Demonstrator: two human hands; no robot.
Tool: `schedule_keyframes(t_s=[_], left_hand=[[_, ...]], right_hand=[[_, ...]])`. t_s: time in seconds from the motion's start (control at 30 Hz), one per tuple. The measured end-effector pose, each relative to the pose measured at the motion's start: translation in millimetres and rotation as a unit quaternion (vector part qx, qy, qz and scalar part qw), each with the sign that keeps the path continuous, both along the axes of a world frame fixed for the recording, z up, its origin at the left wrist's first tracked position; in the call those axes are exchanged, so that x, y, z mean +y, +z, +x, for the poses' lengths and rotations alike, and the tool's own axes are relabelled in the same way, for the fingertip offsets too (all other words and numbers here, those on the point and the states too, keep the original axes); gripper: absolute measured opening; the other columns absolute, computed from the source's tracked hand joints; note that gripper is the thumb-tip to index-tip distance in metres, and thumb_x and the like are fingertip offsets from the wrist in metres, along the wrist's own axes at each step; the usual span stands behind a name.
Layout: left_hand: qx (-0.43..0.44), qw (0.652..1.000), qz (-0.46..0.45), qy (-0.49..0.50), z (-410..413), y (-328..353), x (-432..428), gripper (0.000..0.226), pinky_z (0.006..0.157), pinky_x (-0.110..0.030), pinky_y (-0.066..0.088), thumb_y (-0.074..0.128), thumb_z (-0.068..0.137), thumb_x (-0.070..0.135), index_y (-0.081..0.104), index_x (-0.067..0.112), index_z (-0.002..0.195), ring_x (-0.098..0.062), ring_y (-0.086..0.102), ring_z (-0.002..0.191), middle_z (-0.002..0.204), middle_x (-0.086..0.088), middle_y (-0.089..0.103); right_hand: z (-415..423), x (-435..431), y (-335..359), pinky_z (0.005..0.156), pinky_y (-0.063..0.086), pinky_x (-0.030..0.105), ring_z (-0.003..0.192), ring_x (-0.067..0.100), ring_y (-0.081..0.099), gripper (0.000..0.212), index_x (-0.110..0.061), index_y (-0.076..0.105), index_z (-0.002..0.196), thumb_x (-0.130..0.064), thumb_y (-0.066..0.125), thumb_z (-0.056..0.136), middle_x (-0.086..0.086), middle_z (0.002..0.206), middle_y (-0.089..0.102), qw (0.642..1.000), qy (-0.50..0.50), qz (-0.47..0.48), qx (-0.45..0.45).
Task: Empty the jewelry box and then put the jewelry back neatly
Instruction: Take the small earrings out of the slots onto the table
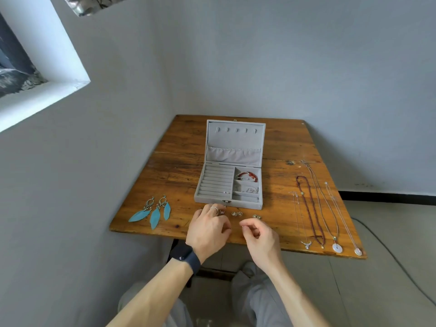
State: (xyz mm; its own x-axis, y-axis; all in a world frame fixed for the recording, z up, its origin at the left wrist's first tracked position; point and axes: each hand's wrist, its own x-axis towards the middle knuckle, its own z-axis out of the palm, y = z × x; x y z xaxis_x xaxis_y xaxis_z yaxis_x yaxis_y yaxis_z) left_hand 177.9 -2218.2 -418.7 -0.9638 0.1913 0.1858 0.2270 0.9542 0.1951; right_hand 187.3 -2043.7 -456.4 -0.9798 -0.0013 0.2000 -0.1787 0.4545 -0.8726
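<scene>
A grey jewelry box (pixel 212 201) stands open in the middle of the wooden table (pixel 179 147), its lid upright. Its right compartments hold a red bead bracelet (pixel 247 176) and a silver piece (pixel 251 190); a small ring (pixel 226 192) sits in the ring rolls. My left hand (pixel 207 228), with a ring and a dark watch, rests in front of the box, fingertips touching a small earring (pixel 221 212). My right hand (pixel 260 236) hovers beside it, fingers loosely curled, nothing visible in them. Two more small earring pairs (pixel 236 213) (pixel 256 216) lie between the hands and the box.
A pair of blue feather earrings (pixel 154 211) lies at the table's front left. Several necklaces (pixel 313 208) are laid out in parallel along the right side, pendants toward the front edge. Walls close off the back and left. A cable (pixel 387 246) runs on the floor at right.
</scene>
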Motion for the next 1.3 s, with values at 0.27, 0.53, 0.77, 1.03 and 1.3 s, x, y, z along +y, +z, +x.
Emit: schedule_keyframes(t_s=[0.27,0.53,0.77,1.03,1.3], left_hand=[[0.068,0.982,0.153,0.082,34,-7,-44,0.042,0.099,-0.030,0.050,0.060,0.095,0.036,0.055,0.025,0.135,-0.014,0.054,0.126,0.136,0.006,0.059],[-0.025,0.992,0.013,0.123,44,-46,-58,0.085,0.119,-0.031,-0.011,0.004,0.094,0.073,0.006,0.021,0.161,-0.008,-0.009,0.151,0.167,0.006,0.003],[-0.011,0.992,0.018,0.125,43,-54,-58,0.082,0.121,-0.035,-0.009,0.008,0.097,0.071,0.014,0.018,0.160,-0.009,-0.002,0.152,0.166,0.004,0.011],[-0.007,0.992,0.011,0.128,46,-53,-57,0.083,0.121,-0.035,-0.011,0.005,0.096,0.070,0.012,0.018,0.160,-0.011,-0.001,0.153,0.167,0.003,0.009],[0.000,0.992,0.012,0.129,47,-51,-55,0.082,0.123,-0.035,-0.010,0.006,0.096,0.068,0.011,0.018,0.160,-0.011,-0.002,0.154,0.167,0.004,0.008]], right_hand=[[4,-5,4,0.068,0.045,0.007,0.079,0.000,0.063,0.020,-0.028,0.066,0.106,-0.019,0.073,0.089,-0.021,0.087,0.067,0.995,-0.023,0.088,0.036],[7,-13,8,0.078,0.049,0.029,0.073,-0.011,0.052,0.014,-0.019,0.074,0.090,-0.007,0.077,0.083,-0.012,0.084,0.071,0.982,-0.035,0.154,0.104],[5,-14,6,0.073,0.040,0.018,0.085,0.017,0.059,0.014,-0.024,0.077,0.090,-0.012,0.078,0.084,-0.007,0.088,0.058,0.987,-0.044,0.149,0.045],[4,-11,2,0.073,0.040,0.018,0.090,0.012,0.056,0.014,-0.031,0.075,0.091,-0.017,0.076,0.087,-0.015,0.094,0.061,0.992,-0.024,0.120,0.004],[5,-10,0,0.071,0.040,0.016,0.090,0.006,0.057,0.017,-0.036,0.074,0.092,-0.020,0.077,0.086,-0.022,0.096,0.059,0.995,-0.029,0.096,-0.004]])
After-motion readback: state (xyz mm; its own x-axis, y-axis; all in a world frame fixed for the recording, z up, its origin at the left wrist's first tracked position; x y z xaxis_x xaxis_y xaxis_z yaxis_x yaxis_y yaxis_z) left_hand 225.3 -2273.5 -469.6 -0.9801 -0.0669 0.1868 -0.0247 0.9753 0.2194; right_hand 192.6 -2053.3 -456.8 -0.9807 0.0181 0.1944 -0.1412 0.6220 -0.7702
